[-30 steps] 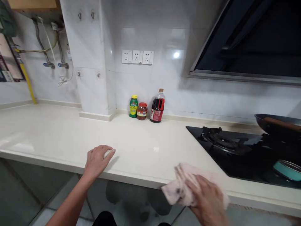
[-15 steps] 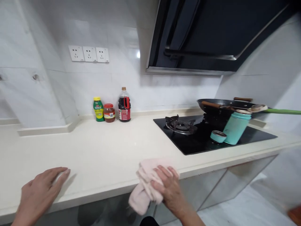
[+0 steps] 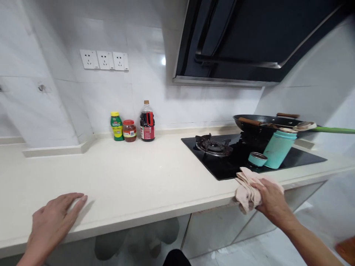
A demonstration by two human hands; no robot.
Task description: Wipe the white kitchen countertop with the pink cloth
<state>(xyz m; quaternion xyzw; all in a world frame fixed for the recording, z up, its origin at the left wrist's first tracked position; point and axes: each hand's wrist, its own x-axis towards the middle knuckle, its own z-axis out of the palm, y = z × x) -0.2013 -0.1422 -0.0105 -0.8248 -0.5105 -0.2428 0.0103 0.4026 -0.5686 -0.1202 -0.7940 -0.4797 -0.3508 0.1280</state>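
Observation:
My right hand (image 3: pixel 271 199) presses a bunched pink cloth (image 3: pixel 247 186) against the front edge of the pale countertop (image 3: pixel 133 181), just in front of the black gas hob (image 3: pixel 227 170). Part of the cloth hangs over the edge, and my fingertips are partly hidden in its folds. At the left, my left hand (image 3: pixel 57 218) hovers at or rests on the counter's front edge, with thumb and fingers apart and nothing held. Close behind the cloth on the hob are a turquoise lid cup (image 3: pixel 257 159) and a turquoise flask (image 3: pixel 280 149), which leans to the right.
A wok (image 3: pixel 260 123) with wooden handles and a green-handled tool (image 3: pixel 332 129) sits on the right burner. Against the wall stand a green bottle (image 3: pixel 117 127), a red-lidded jar (image 3: pixel 129 131) and a dark sauce bottle (image 3: pixel 147 123). The range hood (image 3: pixel 230 44) overhangs the hob.
My right hand has slid the cloth rightward along the counter's front edge, from left of the hob to in front of it. My left hand has shifted only slightly in view.

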